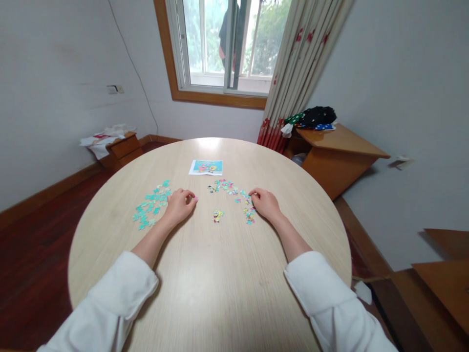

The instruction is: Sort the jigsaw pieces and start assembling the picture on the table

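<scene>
My left hand [180,206] is over the table just right of a loose spread of turquoise jigsaw puzzle pieces [151,205]. Its thumb and finger pinch a small pink puzzle piece [196,199]. At the right end of an arc of mixed-colour puzzle pieces [227,186], my right hand [266,203] has its fingers curled together, the tips at the pieces; what they grip, if anything, is hidden. Between the hands lies a small joined yellow cartoon figure [217,216] made of puzzle pieces. Farther back is a printed reference picture [206,167], lying flat.
The round, pale wooden table [220,293] fills the middle. Behind it are a window [227,49] and a patterned curtain [293,58]. A wooden desk [337,151] with dark spotted cloth stands at right, a small cabinet [126,149] at left.
</scene>
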`<move>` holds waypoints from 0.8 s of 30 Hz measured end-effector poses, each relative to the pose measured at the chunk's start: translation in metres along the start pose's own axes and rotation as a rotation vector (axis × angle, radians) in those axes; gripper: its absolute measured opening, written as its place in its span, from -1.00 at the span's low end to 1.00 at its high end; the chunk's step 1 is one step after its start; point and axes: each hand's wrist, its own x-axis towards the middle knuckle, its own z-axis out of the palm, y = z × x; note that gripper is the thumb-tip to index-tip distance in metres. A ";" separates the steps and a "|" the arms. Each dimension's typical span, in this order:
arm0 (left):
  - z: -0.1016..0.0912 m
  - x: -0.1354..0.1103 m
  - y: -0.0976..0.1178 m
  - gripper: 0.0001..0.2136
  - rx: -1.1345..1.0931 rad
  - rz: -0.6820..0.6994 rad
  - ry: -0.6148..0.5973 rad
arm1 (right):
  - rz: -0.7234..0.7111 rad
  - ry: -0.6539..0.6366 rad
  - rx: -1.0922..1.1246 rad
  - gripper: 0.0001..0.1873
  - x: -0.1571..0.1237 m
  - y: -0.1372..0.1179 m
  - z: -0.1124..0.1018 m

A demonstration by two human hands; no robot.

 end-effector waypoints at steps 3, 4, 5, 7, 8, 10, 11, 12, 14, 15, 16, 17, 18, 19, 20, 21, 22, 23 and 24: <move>0.000 0.000 0.001 -0.79 -0.004 -0.005 -0.006 | -0.007 0.011 0.003 -0.73 0.000 0.000 0.000; 0.000 0.000 0.001 -0.80 -0.004 -0.007 -0.007 | -0.010 0.014 0.003 -0.73 0.000 0.001 0.000; 0.000 0.000 0.001 -0.81 -0.004 -0.008 -0.008 | -0.010 0.017 0.004 -0.73 0.000 0.001 0.000; 0.000 0.000 0.001 -0.82 0.001 -0.013 -0.015 | -0.006 0.016 0.005 -0.73 0.000 0.000 0.001; 0.000 0.000 0.001 -0.82 0.005 -0.018 -0.019 | -0.004 0.015 0.005 -0.72 0.001 0.000 0.001; 0.000 0.000 0.000 -0.83 0.011 -0.028 -0.023 | -0.004 0.010 0.003 -0.72 0.001 0.000 0.001; 0.000 -0.001 0.000 -0.83 0.013 -0.033 -0.022 | -0.004 0.007 0.001 -0.72 0.001 0.000 0.001; 0.000 -0.001 0.001 -0.83 0.013 -0.036 -0.021 | -0.003 0.007 -0.003 -0.72 0.001 0.000 0.000; -0.001 -0.001 0.001 -0.83 0.008 -0.037 -0.020 | 0.001 0.009 -0.013 -0.72 0.001 -0.001 0.000; -0.001 -0.001 0.002 -0.83 0.006 -0.037 -0.019 | 0.004 0.011 -0.018 -0.71 0.001 -0.001 0.000; -0.001 -0.001 0.002 -0.84 0.004 -0.038 -0.017 | 0.004 0.012 -0.021 -0.71 0.000 -0.001 -0.001; -0.001 -0.001 0.002 -0.84 0.003 -0.040 -0.015 | 0.003 0.012 -0.024 -0.71 0.000 -0.001 -0.001; -0.001 -0.002 0.003 -0.85 0.003 -0.042 -0.012 | 0.002 0.011 -0.027 -0.71 0.000 -0.001 -0.001; -0.001 -0.002 0.003 -0.85 0.002 -0.043 -0.009 | 0.002 0.011 -0.029 -0.71 0.000 -0.002 -0.001; -0.001 -0.002 0.003 -0.85 0.002 -0.044 -0.008 | 0.002 0.009 -0.029 -0.71 0.000 -0.002 -0.001; -0.001 -0.002 0.004 -0.85 0.002 -0.044 -0.009 | 0.004 0.007 -0.028 -0.71 0.000 -0.002 -0.001; -0.001 -0.002 0.004 -0.85 0.000 -0.044 -0.010 | 0.008 0.007 -0.024 -0.71 0.000 -0.001 0.000; -0.002 -0.002 0.004 -0.84 -0.001 -0.044 -0.012 | 0.009 0.010 -0.019 -0.71 0.001 -0.001 0.000; -0.002 -0.002 0.005 -0.84 -0.001 -0.046 -0.014 | 0.009 0.015 -0.014 -0.72 0.001 0.000 0.001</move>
